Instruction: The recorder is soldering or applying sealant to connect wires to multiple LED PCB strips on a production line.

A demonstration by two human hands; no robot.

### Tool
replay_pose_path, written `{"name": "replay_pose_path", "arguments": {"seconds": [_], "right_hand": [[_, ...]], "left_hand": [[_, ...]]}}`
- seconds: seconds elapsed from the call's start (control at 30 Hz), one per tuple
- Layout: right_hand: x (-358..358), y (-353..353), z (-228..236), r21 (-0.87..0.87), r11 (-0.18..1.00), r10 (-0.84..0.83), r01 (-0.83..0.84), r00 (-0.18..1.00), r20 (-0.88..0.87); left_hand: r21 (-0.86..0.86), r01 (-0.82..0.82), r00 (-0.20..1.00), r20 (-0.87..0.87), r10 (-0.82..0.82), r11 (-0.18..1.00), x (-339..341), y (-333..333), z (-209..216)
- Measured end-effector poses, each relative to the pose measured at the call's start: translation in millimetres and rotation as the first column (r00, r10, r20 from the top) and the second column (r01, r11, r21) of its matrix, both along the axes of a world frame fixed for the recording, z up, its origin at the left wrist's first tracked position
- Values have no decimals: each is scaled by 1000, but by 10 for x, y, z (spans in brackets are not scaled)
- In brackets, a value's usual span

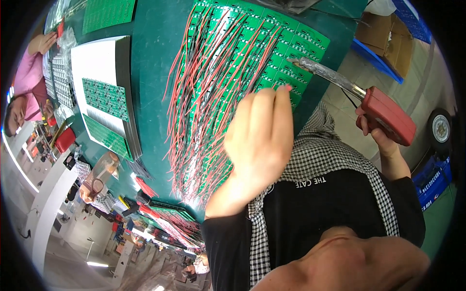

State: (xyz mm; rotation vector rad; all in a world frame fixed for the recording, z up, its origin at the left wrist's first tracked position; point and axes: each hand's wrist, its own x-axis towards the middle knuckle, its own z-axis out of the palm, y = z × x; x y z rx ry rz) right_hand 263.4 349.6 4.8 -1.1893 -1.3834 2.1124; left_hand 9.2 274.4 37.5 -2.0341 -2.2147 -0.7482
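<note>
My right hand point(378, 136) is wrapped around the red handle of a soldering gun point(388, 114). Its metal barrel points left, and the tip is over the right part of a green panel of circuit boards point(310, 41). Rows of red and black wires point(213, 72) lie across much of this panel. Over the panel's lower right part is my left hand point(262, 136), its fingers drawn together near the soldering tip. A small reddish bit shows at the fingertips; whether it is a wire end, I cannot make out. The thumb is hidden.
To the left, a white-topped stack point(97, 53) carries more green boards point(104, 97). Bundled red wires point(165, 223) lie at the lower left edge of the green table point(153, 63). A person in pink point(31, 82) works at far left. Beyond the right edge stands a cardboard box point(398, 46).
</note>
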Motion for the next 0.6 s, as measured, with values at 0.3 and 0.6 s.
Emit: {"name": "replay_pose_path", "arguments": {"seconds": [0.3, 0.6], "right_hand": [[-93, 61, 78, 87, 996, 15, -15, 1000, -6], [-92, 103, 24, 169, 980, 102, -103, 995, 13]], "left_hand": [[-204, -20, 998, 57, 32, 979, 25, 47, -235], [-191, -39, 997, 53, 50, 981, 29, 37, -281]]}}
